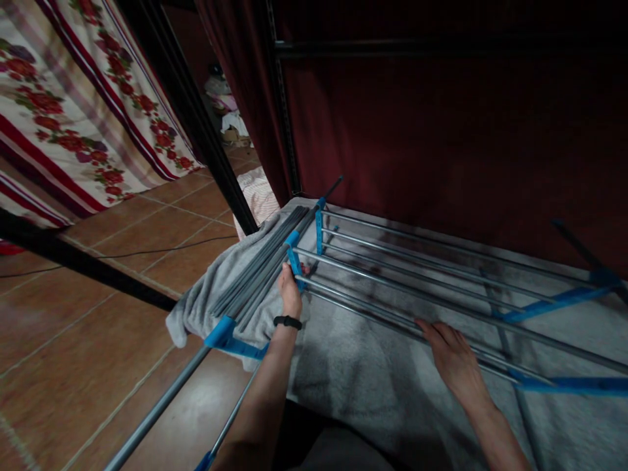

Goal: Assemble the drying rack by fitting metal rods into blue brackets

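Observation:
A folding clothes drying rack point(392, 275) with grey metal rods and blue plastic joints lies flat in front of me. My left hand point(289, 291), with a black band on its wrist, is closed around a blue joint at the rack's left end, where a folded wing of rods rests. My right hand point(454, 360) lies flat on the nearest rods, fingers stretched out and holding nothing. A grey towel point(373, 379) lies spread beneath the rack, its left edge bunched under the folded wing.
A dark red curtain point(441, 131) on a black frame hangs right behind the rack. A black post point(196, 124) slants at the left. A floral cloth point(73, 111) hangs at far left over the brown tiled floor point(73, 327). A thin cable crosses the tiles.

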{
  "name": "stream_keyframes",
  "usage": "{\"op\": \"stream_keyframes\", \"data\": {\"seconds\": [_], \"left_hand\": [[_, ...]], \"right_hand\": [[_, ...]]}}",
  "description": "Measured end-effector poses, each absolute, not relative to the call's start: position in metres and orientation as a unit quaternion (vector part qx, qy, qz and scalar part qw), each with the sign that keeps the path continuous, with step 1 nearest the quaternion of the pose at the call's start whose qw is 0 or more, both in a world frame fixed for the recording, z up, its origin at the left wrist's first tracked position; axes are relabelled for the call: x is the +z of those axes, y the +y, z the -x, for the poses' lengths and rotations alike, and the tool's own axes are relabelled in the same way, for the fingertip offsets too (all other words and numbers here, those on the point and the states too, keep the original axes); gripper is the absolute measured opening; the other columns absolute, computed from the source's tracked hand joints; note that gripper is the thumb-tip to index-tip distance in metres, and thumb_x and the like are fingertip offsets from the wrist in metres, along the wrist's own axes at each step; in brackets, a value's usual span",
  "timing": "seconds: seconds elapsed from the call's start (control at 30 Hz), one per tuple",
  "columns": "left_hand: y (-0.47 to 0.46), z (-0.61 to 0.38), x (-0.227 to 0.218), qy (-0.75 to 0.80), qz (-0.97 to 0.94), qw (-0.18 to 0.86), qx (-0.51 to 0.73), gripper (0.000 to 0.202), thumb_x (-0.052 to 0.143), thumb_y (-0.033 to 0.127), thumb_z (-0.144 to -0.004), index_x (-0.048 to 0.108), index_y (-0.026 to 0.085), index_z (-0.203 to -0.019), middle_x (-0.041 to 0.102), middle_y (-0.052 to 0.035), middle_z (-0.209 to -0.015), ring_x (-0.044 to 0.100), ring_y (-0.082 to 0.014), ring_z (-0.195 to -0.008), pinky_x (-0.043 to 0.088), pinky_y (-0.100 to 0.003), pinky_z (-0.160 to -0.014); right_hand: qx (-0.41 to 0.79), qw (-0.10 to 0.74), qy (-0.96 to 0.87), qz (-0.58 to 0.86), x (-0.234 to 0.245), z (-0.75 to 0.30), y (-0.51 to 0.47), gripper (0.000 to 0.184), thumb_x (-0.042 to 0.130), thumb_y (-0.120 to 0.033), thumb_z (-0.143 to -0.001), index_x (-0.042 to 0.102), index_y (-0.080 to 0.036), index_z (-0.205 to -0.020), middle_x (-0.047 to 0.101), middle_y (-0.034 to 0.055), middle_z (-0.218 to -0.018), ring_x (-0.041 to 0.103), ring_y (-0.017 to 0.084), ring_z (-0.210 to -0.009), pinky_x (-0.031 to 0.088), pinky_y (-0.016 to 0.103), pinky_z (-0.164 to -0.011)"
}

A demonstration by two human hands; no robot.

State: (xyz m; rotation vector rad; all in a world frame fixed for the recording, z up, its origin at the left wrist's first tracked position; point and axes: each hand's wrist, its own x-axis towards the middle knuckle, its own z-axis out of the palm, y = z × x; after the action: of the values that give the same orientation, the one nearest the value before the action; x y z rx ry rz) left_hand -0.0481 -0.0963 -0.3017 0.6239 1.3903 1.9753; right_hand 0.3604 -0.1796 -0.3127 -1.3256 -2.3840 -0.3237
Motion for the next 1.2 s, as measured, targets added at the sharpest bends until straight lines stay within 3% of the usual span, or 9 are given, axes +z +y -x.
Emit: {"op": "stream_keyframes", "data": {"seconds": [0.1, 0.23, 0.67, 0.83, 1.0, 1.2], "left_hand": [[-0.086, 0.046, -0.300, 0.532, -0.219, 0.338, 0.744, 0.069, 0.050, 0.080, -0.090, 0.066, 0.018, -0.067, 0.060, -0.0034, -0.057, 0.053, -0.0142, -0.050, 0.042, -0.028, -0.052], [-0.079, 0.047, -0.303, 0.541, -0.193, 0.330, 0.749, 0.071, 0.049, 0.084, -0.088, 0.057, 0.020, -0.059, 0.053, -0.0004, -0.052, 0.044, -0.0112, -0.045, 0.035, -0.026, -0.046], [-0.066, 0.037, -0.299, 0.523, -0.148, 0.271, 0.794, 0.064, 0.043, 0.083, -0.090, 0.046, 0.024, -0.064, 0.047, 0.0033, -0.053, 0.049, -0.0116, -0.049, 0.044, -0.026, -0.053], [-0.067, 0.036, -0.297, 0.546, -0.160, 0.256, 0.781, 0.065, 0.040, 0.082, -0.090, 0.047, 0.024, -0.064, 0.048, 0.0023, -0.054, 0.049, -0.0126, -0.050, 0.045, -0.029, -0.056], [-0.069, 0.036, -0.296, 0.550, -0.178, 0.261, 0.773, 0.066, 0.041, 0.084, -0.090, 0.047, 0.024, -0.064, 0.047, 0.0030, -0.053, 0.048, -0.0127, -0.050, 0.043, -0.029, -0.054], [-0.075, 0.038, -0.292, 0.571, -0.215, 0.267, 0.746, 0.064, 0.021, 0.060, -0.105, 0.048, 0.020, -0.062, 0.050, 0.0031, -0.052, 0.050, -0.0092, -0.050, 0.042, -0.030, -0.059]], "right_hand": [[-0.115, 0.199, -0.850, 0.473, -0.314, -0.363, -0.178, 0.054, 0.043, -0.006, -0.092, 0.061, -0.025, -0.140, 0.069, 0.0082, -0.106, 0.063, 0.024, -0.091, 0.052, 0.040, -0.087], [-0.118, 0.193, -0.851, 0.474, -0.314, -0.364, -0.178, 0.052, 0.043, -0.008, -0.094, 0.060, -0.025, -0.140, 0.068, 0.0086, -0.108, 0.063, 0.024, -0.095, 0.052, 0.041, -0.089], [-0.113, 0.190, -0.847, 0.483, -0.304, -0.357, -0.181, 0.045, 0.042, -0.011, -0.098, 0.061, -0.022, -0.138, 0.069, 0.0089, -0.107, 0.064, 0.024, -0.093, 0.050, 0.041, -0.089], [-0.084, 0.214, -0.852, 0.471, -0.288, -0.316, -0.175, 0.043, 0.047, -0.031, -0.105, 0.054, -0.021, -0.147, 0.069, 0.0115, -0.125, 0.064, 0.027, -0.113, 0.048, 0.045, -0.101], [-0.028, 0.195, -0.872, 0.448, -0.260, -0.216, -0.156, 0.044, 0.041, -0.026, -0.106, 0.053, -0.025, -0.149, 0.066, 0.0119, -0.136, 0.066, 0.026, -0.112, 0.049, 0.044, -0.103], [0.022, 0.092, -0.912, 0.398, -0.229, -0.123, -0.123, 0.048, 0.031, -0.024, -0.108, 0.047, -0.022, -0.153, 0.070, 0.0113, -0.124, 0.070, 0.023, -0.101, 0.055, 0.035, -0.084]]}}
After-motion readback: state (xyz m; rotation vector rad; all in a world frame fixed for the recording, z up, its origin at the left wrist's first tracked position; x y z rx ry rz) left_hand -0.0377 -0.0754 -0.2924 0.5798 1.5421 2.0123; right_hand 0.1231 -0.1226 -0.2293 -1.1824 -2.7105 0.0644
